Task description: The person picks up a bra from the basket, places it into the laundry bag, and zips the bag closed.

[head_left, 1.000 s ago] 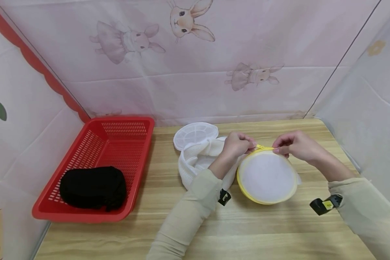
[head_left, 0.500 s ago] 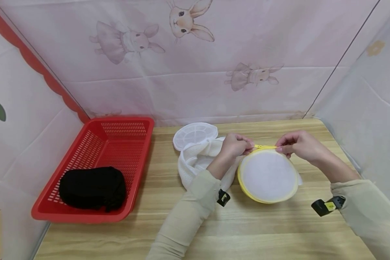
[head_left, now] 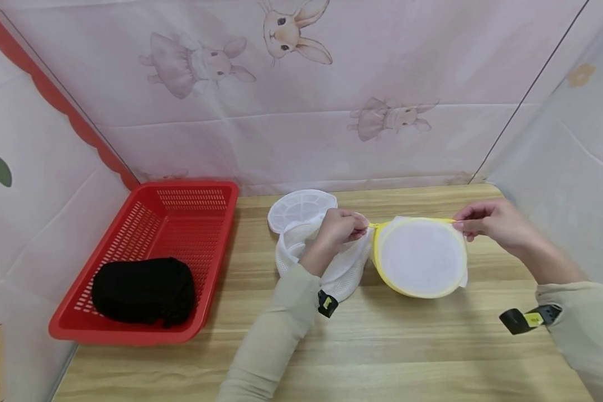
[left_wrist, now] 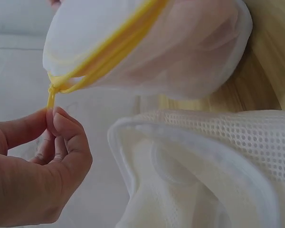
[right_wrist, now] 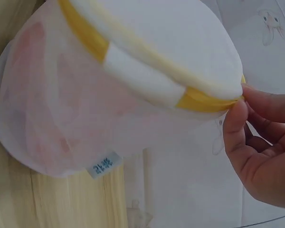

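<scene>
A white mesh laundry bag (head_left: pixel 422 259) with a round lid and a yellow zipper stands at the right of the table. At its left edge my left hand (head_left: pixel 339 229) pinches the yellow zipper pull (left_wrist: pixel 51 99) between thumb and forefinger. My right hand (head_left: pixel 499 226) pinches the yellow zipper band (right_wrist: pixel 206 101) at the opposite side, keeping the rim stretched. Pinkish cloth (right_wrist: pixel 61 99) shows through the bag's thin wall. A second white mesh bag (head_left: pixel 349 279), its mouth gaping, lies under my left forearm and is partly hidden by it.
Behind the second bag lies its round, ribbed white lid (head_left: pixel 301 209). A red plastic basket (head_left: pixel 221 262) on the left holds a black bundle (head_left: pixel 143 290). Printed cloth walls (head_left: pixel 301 145) enclose the wooden table (head_left: pixel 407 357) at the back and sides.
My left hand has drawn the zipper pull to the left along the rim. My right hand has moved right with the band, and the bag's lid has tilted and shifted slightly right.
</scene>
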### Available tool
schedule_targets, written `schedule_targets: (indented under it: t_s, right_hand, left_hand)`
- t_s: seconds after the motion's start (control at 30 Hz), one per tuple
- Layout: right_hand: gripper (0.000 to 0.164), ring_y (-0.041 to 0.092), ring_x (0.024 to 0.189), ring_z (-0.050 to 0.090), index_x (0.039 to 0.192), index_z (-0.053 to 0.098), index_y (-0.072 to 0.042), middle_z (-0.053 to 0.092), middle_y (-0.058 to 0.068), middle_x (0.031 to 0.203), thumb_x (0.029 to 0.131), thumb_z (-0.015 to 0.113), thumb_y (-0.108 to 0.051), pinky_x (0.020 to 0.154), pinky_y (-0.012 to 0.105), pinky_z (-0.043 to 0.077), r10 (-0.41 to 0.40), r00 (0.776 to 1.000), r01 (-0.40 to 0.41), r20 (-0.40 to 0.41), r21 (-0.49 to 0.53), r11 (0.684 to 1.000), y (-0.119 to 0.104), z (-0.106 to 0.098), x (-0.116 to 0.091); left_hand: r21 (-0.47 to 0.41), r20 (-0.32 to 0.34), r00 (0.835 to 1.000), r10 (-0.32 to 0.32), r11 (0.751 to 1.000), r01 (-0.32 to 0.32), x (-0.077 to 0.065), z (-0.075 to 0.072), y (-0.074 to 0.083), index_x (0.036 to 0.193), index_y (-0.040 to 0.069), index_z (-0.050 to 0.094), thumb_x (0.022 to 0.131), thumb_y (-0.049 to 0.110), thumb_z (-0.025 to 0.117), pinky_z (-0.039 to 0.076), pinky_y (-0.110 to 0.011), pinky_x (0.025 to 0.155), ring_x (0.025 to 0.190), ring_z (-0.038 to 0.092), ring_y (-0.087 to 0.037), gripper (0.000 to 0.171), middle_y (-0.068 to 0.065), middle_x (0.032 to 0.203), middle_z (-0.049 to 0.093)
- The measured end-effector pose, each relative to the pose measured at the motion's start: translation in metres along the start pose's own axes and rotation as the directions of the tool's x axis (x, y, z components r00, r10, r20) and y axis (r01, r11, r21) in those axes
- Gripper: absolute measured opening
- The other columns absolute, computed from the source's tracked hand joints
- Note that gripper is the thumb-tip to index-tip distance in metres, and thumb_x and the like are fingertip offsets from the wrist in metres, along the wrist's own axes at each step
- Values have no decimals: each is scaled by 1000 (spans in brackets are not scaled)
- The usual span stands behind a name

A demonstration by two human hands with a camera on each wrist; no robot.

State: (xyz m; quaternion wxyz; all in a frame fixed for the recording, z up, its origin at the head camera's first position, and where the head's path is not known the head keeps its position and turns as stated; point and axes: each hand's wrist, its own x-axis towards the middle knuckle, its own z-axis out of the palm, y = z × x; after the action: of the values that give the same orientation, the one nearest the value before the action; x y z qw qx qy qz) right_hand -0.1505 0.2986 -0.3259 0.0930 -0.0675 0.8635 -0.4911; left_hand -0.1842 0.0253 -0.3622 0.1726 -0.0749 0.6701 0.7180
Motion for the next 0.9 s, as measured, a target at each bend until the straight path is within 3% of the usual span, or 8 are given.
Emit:
schedule_targets:
  t_s: [0.17,0.4,0.73,0.9]
  right_hand:
    - [11,14,60,55,87,62,10,61,-1,72,85,61,-1,55,27,50,16,1000,-16,-2,-2,1000,3,-5,-2]
    - [13,17,59,53,87,63,7,60,0,71,87,61,-6,54,27,47,3,1000,-3,2,-16,1000,5,-5,-3]
    - [9,16,60,54,88,63,5,59,8,70,85,61,-4,55,27,48,-92,985,97,148,-26,995,12,-2,-1]
    - [15,16,60,53,92,63,7,58,7,69,86,62,-7,56,28,47,-68,982,79,178,-54,995,8,3,-1]
  left_hand:
    - [-3,5,1000,-4,1000,4,1,-5,0,82,-9,61,79,-11,58,45,-14,47,49,53,-8,4,-3,57,56]
    - [30,-11,1000,16,999,-16,1,-3,1,87,-13,62,80,-10,59,49,-16,52,52,55,-8,9,-5,64,58]
    - [45,-54,997,52,998,-50,3,1,6,86,-11,63,81,-8,61,54,-27,67,57,56,-9,6,-9,70,61]
    - [51,-47,997,56,997,-54,2,3,6,86,-11,63,81,-7,62,53,-33,74,58,56,-9,7,-10,71,62]
